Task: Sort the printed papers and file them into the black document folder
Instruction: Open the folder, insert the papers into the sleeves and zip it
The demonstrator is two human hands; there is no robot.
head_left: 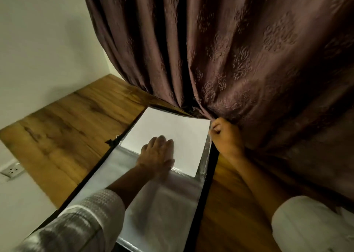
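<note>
Your left hand, fingers flat, pushes the paper in; your right hand pinches the sleeve corner to steady it.

Wooden surface in view, warm brown grain, running from the left of the frame across to the lower right. One thing lies flat on it: the black document folder, open, stretching from centre to the bottom edge. At upper centre the curtain hem meets the wood.
</note>
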